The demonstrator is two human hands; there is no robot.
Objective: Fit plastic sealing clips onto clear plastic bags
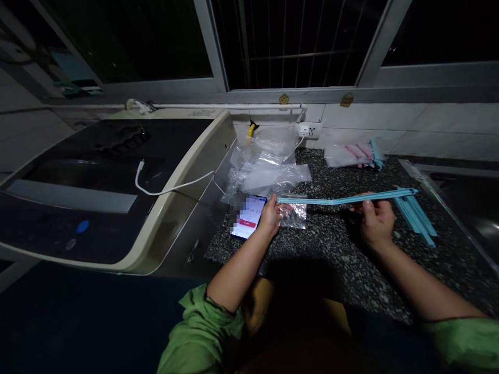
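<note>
A long light-blue zipper (312,201) is stretched between my hands above the dark speckled counter, slightly bent near its middle. My left hand (270,215) is closed on its left end, beside a lit phone (248,217). A small clear plastic bag (294,218) lies just right of that hand, under the zipper; whether my fingers touch the bag I cannot tell. My right hand (376,221) pinches the zipper farther along, and its end sticks out to the right. More light-blue zippers (416,215) lie in a bunch right of my right hand.
Clear plastic bags (268,166) are heaped at the back by the wall. A bag with pink and blue strips (353,154) lies at the back right. A washing machine (163,218) with a white cable (175,188) across it stands left; a sink (475,208) is right.
</note>
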